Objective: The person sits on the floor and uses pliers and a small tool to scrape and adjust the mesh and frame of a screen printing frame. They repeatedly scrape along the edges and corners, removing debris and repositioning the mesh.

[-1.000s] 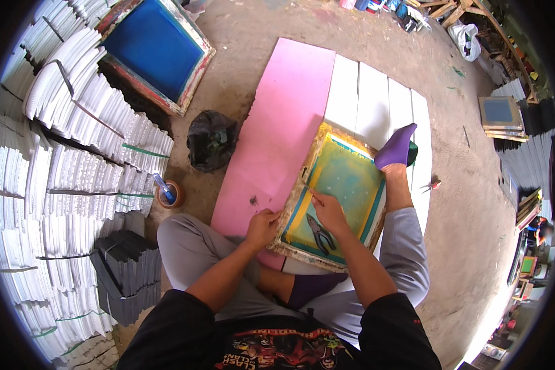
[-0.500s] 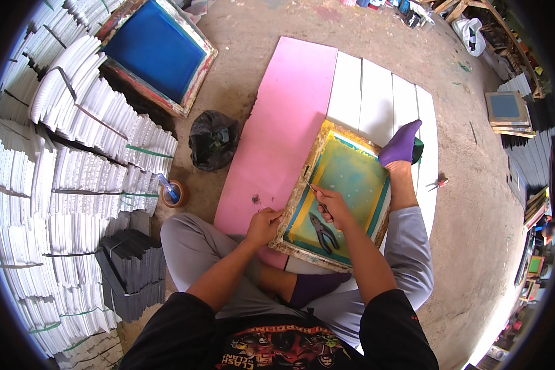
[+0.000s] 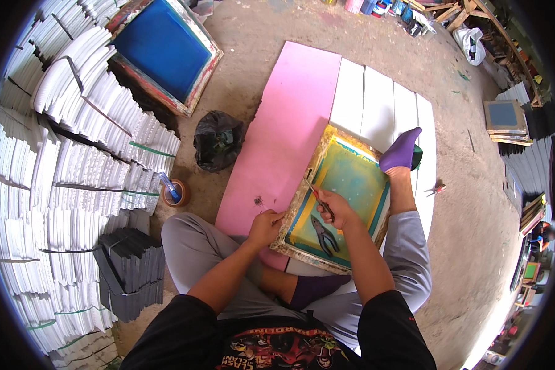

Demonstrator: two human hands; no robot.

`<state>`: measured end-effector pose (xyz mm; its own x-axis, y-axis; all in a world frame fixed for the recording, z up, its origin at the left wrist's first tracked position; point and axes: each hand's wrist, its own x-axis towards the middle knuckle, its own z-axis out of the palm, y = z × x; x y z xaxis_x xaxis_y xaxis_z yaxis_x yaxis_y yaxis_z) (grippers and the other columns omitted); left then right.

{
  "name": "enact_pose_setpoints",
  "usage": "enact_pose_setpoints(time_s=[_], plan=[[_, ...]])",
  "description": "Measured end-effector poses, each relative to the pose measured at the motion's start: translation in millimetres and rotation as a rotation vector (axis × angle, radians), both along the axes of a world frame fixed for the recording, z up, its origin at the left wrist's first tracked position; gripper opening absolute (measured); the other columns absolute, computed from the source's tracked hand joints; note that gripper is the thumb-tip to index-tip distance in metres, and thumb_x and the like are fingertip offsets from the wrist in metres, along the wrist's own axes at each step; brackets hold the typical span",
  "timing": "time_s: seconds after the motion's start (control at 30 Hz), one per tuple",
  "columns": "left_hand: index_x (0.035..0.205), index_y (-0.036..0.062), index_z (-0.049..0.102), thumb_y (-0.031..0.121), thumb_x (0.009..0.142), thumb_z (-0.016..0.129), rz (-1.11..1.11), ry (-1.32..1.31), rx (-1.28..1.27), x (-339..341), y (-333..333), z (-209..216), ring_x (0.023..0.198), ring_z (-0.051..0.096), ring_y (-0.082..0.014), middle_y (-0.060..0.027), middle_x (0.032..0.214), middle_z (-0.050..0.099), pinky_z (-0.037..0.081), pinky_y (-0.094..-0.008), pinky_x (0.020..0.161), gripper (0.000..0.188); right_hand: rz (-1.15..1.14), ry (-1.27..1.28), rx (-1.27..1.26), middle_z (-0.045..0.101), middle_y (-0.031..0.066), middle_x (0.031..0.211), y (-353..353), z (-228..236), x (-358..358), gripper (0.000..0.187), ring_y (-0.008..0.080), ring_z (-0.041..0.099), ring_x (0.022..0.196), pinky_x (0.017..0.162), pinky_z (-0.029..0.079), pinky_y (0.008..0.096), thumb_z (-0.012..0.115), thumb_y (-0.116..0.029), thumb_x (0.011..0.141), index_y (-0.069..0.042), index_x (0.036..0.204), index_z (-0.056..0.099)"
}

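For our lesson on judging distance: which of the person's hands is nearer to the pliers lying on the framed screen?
Right. The right hand is just beyond the pliers; the left hand is farther off, at the framed screen's left edge.

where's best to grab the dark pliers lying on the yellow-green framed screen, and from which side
Probably by both handles of the dark metal pliers, from above on the person's side: they lie flat on the yellow-green framed screen, handles splayed toward the person, the narrow nose pointing away.
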<state>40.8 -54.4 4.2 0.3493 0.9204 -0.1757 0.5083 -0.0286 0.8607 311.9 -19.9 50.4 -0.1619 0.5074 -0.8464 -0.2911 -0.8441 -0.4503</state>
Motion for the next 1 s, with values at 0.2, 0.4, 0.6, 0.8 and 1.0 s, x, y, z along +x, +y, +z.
enact_pose_setpoints(time_s=[0.2,0.4,0.6,0.8,1.0], plan=[[0.127,0.0101,0.075,0.011,0.092,0.071,0.011,0.033,0.001,5,-2,4,0.076,0.068,-0.0312,-0.0180,0.088,0.068,0.054,-0.0390,0.074,0.036,0.391,-0.869,0.674,0.076,0.0161,0.108,-28,-11,4,0.036,0.0323,0.074,0.087,0.078,0.057,0.0421,0.054,-0.033,0.108,-0.018,0.138,0.069],[0.126,0.0064,0.075,0.013,0.091,0.072,0.022,0.005,0.032,3,-5,-11,0.077,0.069,-0.0309,-0.0188,0.089,0.068,0.055,-0.0389,0.075,0.035,0.445,-0.995,0.622,0.071,0.0192,0.124,-21,11,-9,0.037,0.0403,0.068,0.113,0.097,0.053,0.0462,0.058,-0.030,0.104,-0.020,0.138,0.068],[0.126,0.0066,0.075,0.013,0.092,0.072,0.018,0.015,0.036,1,-4,-4,0.076,0.068,-0.0315,-0.0183,0.089,0.068,0.054,-0.0393,0.073,0.035,0.502,-1.075,0.661,0.073,0.0199,0.120,-14,8,-15,0.036,0.0417,0.068,0.111,0.097,0.053,0.0501,0.055,-0.027,0.104,-0.019,0.136,0.069],[0.126,0.0065,0.074,0.014,0.092,0.072,0.018,-0.006,0.069,3,-4,-7,0.075,0.067,-0.0327,-0.0180,0.088,0.067,0.053,-0.0402,0.072,0.035,0.616,-1.182,0.511,0.072,0.0229,0.118,-3,56,-38,0.037,0.0447,0.068,0.109,0.097,0.053,0.0545,0.051,-0.023,0.104,-0.018,0.136,0.068],[0.122,0.0066,0.075,0.008,0.091,0.068,0.040,-0.002,0.027,-1,-5,1,0.079,0.067,-0.0386,-0.0194,0.090,0.068,0.053,-0.0451,0.072,0.032,0.638,-1.165,0.493,0.073,0.0254,0.116,0,56,-48,0.040,0.0450,0.069,0.108,0.096,0.054,0.0544,0.051,-0.023,0.103,-0.015,0.138,0.067]])
